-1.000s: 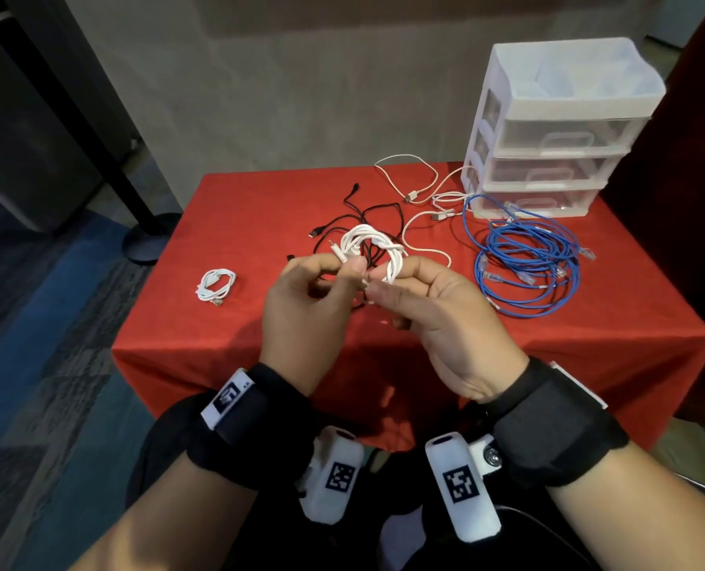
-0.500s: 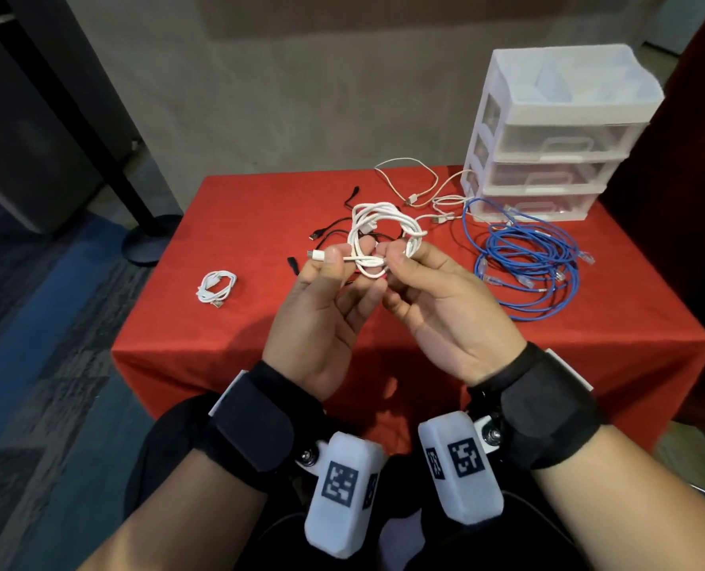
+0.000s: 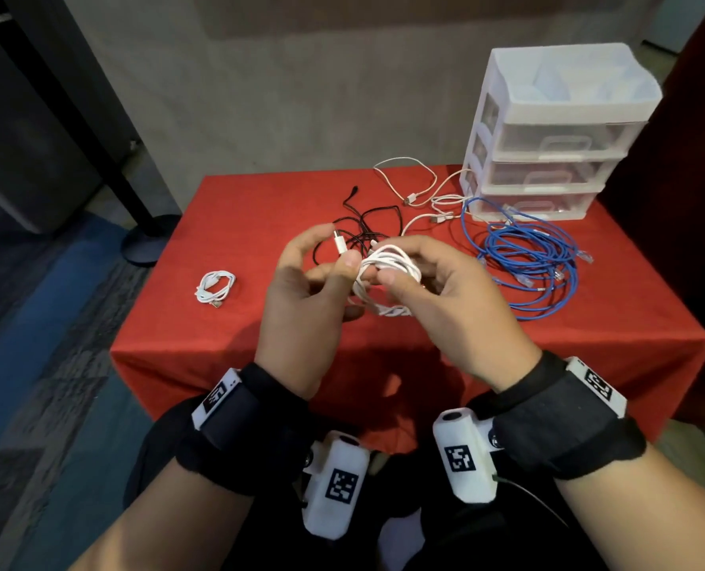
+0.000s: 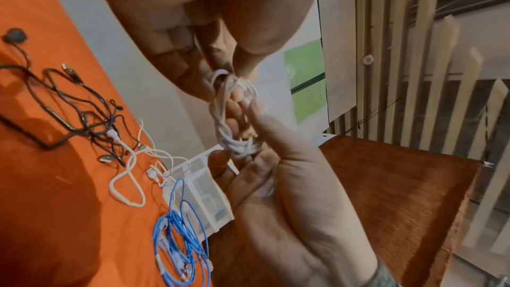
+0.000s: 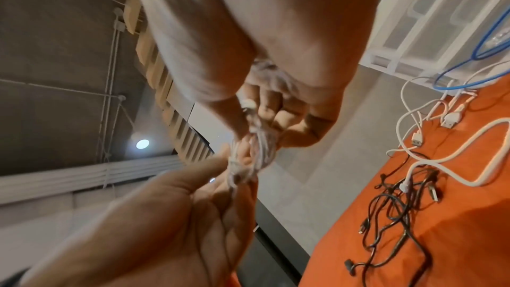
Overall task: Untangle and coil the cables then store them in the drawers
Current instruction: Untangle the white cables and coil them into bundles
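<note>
Here both hands, the left hand and right hand, pinch the white cable coil above the table's near edge; fingers hide its lower loops.

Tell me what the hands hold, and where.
Both grip one white cable: right hand round the coiled loops, left hand pinching the loose end near its plug.
</note>
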{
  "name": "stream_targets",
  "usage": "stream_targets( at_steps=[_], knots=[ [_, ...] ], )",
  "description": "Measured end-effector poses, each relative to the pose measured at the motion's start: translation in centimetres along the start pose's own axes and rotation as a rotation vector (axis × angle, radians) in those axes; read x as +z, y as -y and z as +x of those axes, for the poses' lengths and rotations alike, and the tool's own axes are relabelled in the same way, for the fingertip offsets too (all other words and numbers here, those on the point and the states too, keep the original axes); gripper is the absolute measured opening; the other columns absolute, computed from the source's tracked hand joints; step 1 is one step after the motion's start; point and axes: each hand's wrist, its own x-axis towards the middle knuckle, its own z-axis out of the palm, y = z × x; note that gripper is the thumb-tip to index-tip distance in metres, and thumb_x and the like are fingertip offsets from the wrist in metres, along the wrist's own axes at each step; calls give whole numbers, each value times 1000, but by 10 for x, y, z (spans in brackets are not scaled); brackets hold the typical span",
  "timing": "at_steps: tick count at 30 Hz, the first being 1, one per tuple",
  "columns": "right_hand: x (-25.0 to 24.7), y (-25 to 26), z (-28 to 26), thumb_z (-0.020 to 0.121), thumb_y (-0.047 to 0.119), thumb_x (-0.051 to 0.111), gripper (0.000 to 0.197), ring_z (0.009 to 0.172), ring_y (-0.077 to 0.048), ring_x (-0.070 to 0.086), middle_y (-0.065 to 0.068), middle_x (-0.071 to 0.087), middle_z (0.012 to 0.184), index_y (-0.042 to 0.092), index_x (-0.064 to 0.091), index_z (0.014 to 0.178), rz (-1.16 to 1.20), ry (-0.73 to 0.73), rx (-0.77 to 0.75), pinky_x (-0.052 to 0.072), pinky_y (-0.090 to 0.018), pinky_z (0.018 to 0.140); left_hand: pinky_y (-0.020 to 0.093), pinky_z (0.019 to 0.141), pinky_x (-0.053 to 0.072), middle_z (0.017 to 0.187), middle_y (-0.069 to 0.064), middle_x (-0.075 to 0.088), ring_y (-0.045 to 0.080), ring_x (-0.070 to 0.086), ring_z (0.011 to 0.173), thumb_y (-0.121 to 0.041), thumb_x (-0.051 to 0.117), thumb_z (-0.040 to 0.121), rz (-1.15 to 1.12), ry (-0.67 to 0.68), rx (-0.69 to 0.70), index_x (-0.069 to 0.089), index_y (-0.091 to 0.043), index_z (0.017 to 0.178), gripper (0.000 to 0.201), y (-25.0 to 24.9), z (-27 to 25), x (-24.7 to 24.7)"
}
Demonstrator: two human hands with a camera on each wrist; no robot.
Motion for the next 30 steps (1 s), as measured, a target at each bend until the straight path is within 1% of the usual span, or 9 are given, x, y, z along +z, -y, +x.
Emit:
stream_targets(
  at_steps=[4,8,12,15,18,22,26,28,30],
  knots=[
    [1,0,1,94,10,71,7,67,-7,56,6,73,77,17,71,91,-58,-146,-20,46,-25,63,39,62,56,74,18,70,25,62,63,-12,60,101,32,-31,13,60,-13,111,10,0,-1,2],
    [4,-5,-2,99,20,64,6,81,-19,63,5,68,86,16,67,95,-578,-163,-309,50,-38,74,50,72,62,81,18,73,27,69,68,-11,56,102,156,-4,-23,70,-7,100,14,9,0,3],
    [1,-11,1,102,25,56,15,88,-32,58,-3,64,91,12,63,96,-854,-164,-399,48,-48,77,37,66,59,72,5,70,22,72,70,-22,56,102,235,96,-118,68,-8,90,22,5,1,6],
    [0,-7,5,100,27,57,14,86,-29,56,0,62,88,15,61,93,-859,-139,-382,46,-47,76,37,68,59,68,2,66,14,66,64,-23,62,99,228,109,-79,68,-12,87,18,5,0,4],
    [-4,2,12,97,30,64,12,75,-16,57,7,63,77,22,65,88,-662,-83,-241,47,-39,72,32,71,58,74,3,65,11,61,67,-18,58,102,168,143,-89,69,-13,89,18,7,2,-3],
    [-12,7,18,98,36,63,19,69,-14,58,2,64,71,24,68,85,-578,75,-95,49,-38,73,32,76,56,79,1,63,11,57,74,-17,53,103,3,200,-139,66,-13,92,17,6,-1,-6],
    [-18,9,21,98,41,51,29,69,-20,56,-4,64,72,21,67,86,-588,204,-7,51,-44,71,26,72,52,74,4,66,13,61,71,-9,53,103,-94,193,-105,55,-15,117,15,9,-2,-7],
    [-21,11,21,98,40,48,34,63,-23,50,-13,62,74,15,69,89,-522,263,34,45,-41,65,26,73,49,78,8,64,13,59,70,-13,53,103,-109,244,-81,55,-16,117,15,10,-1,-10],
    [-23,15,20,103,32,52,31,58,-14,40,-15,54,67,11,71,90,-444,288,70,34,-36,58,26,73,47,84,13,61,13,56,71,-18,53,101,-138,279,-72,58,-15,117,16,11,0,-12]
  ],
)
